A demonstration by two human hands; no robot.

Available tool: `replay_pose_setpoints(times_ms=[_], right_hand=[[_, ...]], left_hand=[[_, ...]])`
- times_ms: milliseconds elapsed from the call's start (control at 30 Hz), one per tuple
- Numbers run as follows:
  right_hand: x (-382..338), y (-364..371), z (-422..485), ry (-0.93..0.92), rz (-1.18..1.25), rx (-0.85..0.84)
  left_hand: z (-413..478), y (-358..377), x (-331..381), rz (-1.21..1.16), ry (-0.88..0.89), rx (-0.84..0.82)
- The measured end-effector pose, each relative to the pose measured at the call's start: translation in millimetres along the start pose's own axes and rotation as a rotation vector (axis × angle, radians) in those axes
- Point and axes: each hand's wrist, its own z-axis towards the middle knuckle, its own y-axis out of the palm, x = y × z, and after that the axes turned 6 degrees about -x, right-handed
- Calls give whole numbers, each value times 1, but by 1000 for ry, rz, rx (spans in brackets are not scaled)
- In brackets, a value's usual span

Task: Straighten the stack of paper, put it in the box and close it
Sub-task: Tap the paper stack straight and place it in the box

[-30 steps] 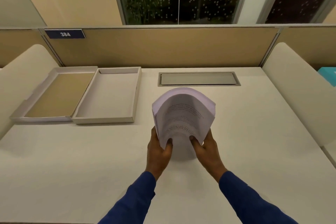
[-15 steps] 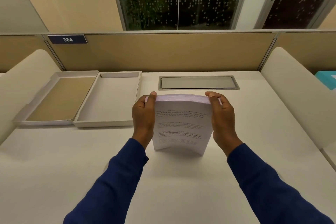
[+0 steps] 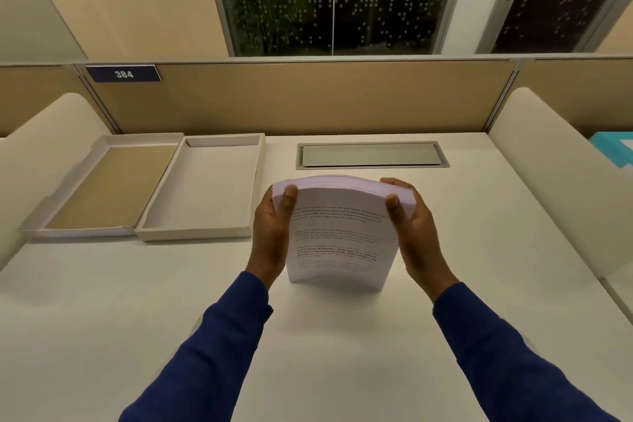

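A thick stack of printed white paper [image 3: 339, 236] stands upright on its lower edge on the desk, bowed slightly toward me. My left hand [image 3: 272, 233] grips its left side, thumb on the front page. My right hand [image 3: 416, 233] grips its right side the same way. To the left lies the open shallow box: its white tray [image 3: 202, 233] sits beside the stack, and the attached lid [image 3: 102, 188], brown inside, lies flat further left. Both halves hold nothing.
The white desk [image 3: 137, 319] has a metal cable hatch [image 3: 371, 155] behind the stack. A beige partition [image 3: 308, 99] with a "384" plate closes the back. Rounded dividers stand at both sides, and a teal box [image 3: 615, 149] shows at far right.
A second ago both hands held the stack's bottom with its top curling over. They have since shifted up to its sides near the top, and the stack stands straighter.
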Motion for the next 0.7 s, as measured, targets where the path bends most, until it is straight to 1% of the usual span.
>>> replay_pose_setpoints(times_ms=[100,200,267,367,467,533,700], right_hand=[[18,0,-10,12,-44,-36],[27,21,-19,21,-113,14],[26,39,-21,20,-120,54],[19,49,-22,48,-55,93],[11,45,-26,-28,-9,75],[10,43,-30,-78,-9,63],[22,44,-33,2,-6,64]], left_hand=[[-12,-4,-18,4,7,-31],[-20,12,-27,109,30,-25],[-25,29,-23,148,58,18],[-30,41,-19,105,50,86],[-36,40,-15,33,109,74],[-42,41,-11,35,154,80],[-50,47,-21,67,86,104]])
